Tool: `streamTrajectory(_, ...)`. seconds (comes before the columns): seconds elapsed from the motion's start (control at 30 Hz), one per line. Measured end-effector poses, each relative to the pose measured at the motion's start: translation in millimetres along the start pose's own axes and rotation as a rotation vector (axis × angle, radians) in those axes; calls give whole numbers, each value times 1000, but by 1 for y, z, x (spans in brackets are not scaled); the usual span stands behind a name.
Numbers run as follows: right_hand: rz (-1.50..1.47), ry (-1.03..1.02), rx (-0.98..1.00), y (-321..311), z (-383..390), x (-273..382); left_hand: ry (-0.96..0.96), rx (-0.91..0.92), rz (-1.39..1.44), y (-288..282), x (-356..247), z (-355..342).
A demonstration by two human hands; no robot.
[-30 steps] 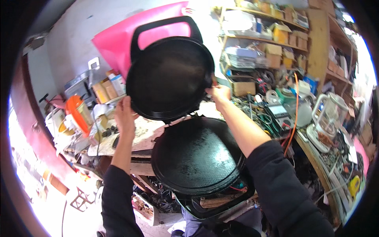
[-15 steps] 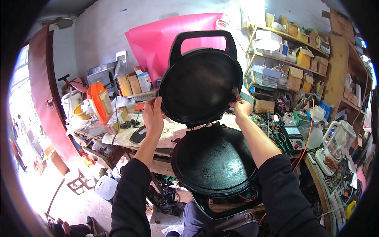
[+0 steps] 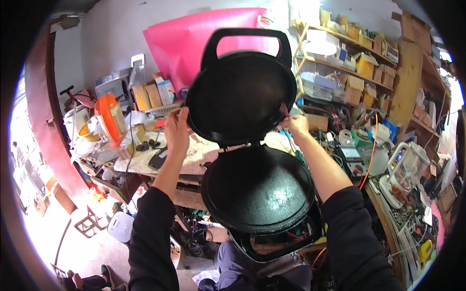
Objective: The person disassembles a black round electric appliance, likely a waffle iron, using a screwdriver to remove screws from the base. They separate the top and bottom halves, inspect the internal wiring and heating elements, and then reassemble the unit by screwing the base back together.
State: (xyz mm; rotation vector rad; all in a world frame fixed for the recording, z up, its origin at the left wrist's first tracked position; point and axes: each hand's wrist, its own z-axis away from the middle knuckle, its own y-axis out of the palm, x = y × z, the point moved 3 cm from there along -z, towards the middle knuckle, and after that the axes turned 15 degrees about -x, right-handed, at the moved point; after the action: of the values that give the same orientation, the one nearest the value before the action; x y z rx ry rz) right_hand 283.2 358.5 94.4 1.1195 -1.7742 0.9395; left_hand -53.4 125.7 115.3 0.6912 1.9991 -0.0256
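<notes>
Two round black plates make up the electric griddle (image 3: pixel 252 160), which is the largest thing in view and fills the middle of the picture. It stands open like a shell: the lid (image 3: pixel 241 97) is raised almost upright on the far side, with its dark inner face turned toward the person and its arched handle at the top. The lower plate (image 3: pixel 258 190) lies nearly flat on the near side and shines a little. A hinge joins the two halves, so the long axis of the open griddle runs from near to far. Under the near edge of the lower plate the housing is open and some wires show.

Behind it stands a cluttered surface (image 3: pixel 194 157) with boxes and an orange container (image 3: pixel 112 119), and shelves (image 3: pixel 349 72) full of boxes are at the far right.

The left hand (image 3: pixel 176 130) is at the left rim of the lid, fingers partly curled against its edge. The right hand (image 3: pixel 296 127) is at the right rim, closed on a thin tool (image 3: pixel 284 110) whose tip meets the lid.
</notes>
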Motion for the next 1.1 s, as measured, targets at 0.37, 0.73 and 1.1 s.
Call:
streamTrajectory(0.37, -99, -63, 181, -2, 20, 7, -290, -10, 27, 9, 2, -3)
streamTrajectory(0.73, -12, -140, 262, 6, 22, 11, -339, -44, 185, 10, 28, 28)
streamTrajectory(1.1, -89, -178, 232, 10, 7, -1, -458, -98, 237, 34, 34, 30)
